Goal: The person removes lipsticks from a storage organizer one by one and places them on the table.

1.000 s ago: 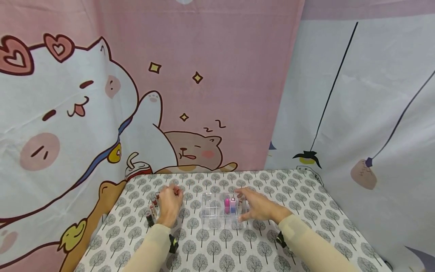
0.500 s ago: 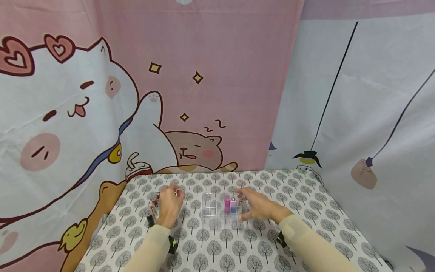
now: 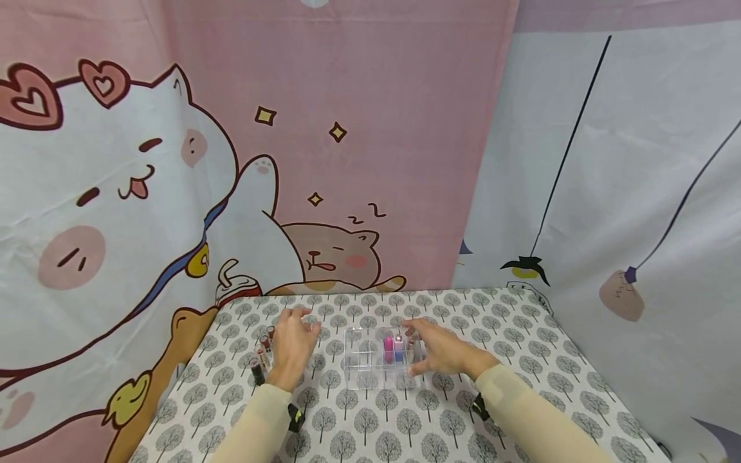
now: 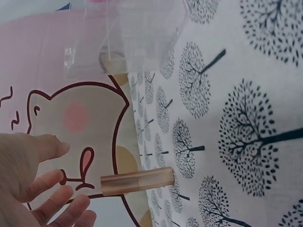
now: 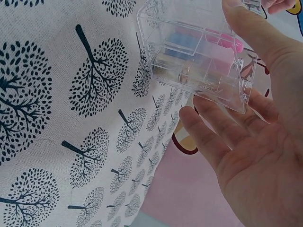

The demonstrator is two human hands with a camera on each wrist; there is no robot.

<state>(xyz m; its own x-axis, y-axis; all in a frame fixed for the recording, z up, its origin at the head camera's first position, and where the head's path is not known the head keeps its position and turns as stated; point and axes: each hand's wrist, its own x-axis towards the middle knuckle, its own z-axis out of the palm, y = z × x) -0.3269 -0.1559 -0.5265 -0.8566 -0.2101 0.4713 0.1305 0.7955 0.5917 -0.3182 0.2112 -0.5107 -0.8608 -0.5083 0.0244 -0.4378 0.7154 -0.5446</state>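
Observation:
My left hand [image 3: 292,342] hovers over the left part of the table, fingers loosely spread with nothing between them. In the left wrist view, a rose-gold lipstick tube [image 4: 137,181] stands upright beyond its fingertips, apart from them. Several lipsticks [image 3: 262,355] stand in a row left of that hand. At the right end of a clear plastic organizer [image 3: 361,379] is my right hand [image 3: 442,350], thumb at the near side and fingers extended along the far side. Firm contact is hard to tell. Inside the organizer are a bright pink tube [image 3: 388,347] and a pink-and-blue bottle [image 3: 398,350].
A white cloth with grey tree prints covers the table [image 3: 382,411]. Behind it hangs a pink cartoon curtain [image 3: 393,161], with a pale curtain [image 3: 666,193] at the right. Several left compartments of the organizer show only clear plastic.
My left hand's fingers have spread apart, and the hand has shifted slightly right. A dark red tip seen at its fingertips one second ago no longer shows there. The right hand stays still.

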